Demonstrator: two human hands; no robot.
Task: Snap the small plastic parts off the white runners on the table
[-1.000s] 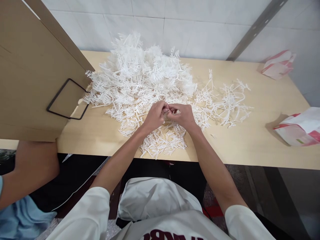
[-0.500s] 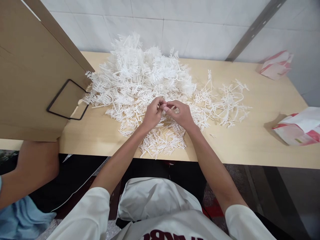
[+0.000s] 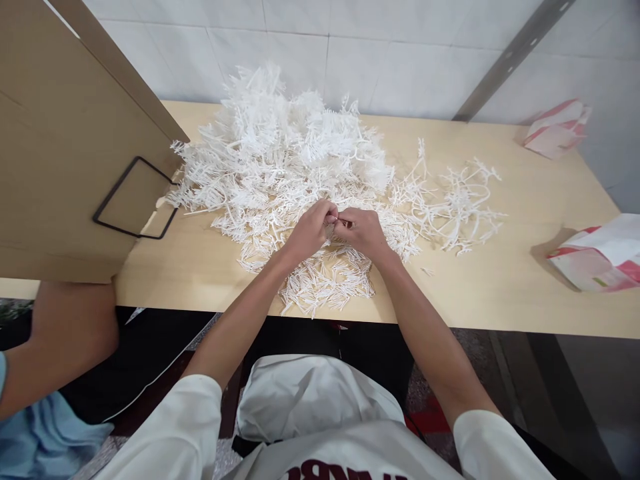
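Shirt point(image 3: 345, 467) lettering cut off, unreadable; hands point(image 3: 337, 230) together.

sleeves: short, white, end above the elbows
forearms: bare
shirt point(image 3: 345, 453): white tee, dark red letters across the chest

Your forearms run bare from white sleeves, near to far, converging toward the middle. Your left hand point(image 3: 313, 230) and right hand point(image 3: 364, 232) meet knuckle to knuckle, fingers curled inward, fingertips touching. Each grip is pinched tight; what sits between the fingertips cannot be told. Wrists level, slightly bent.
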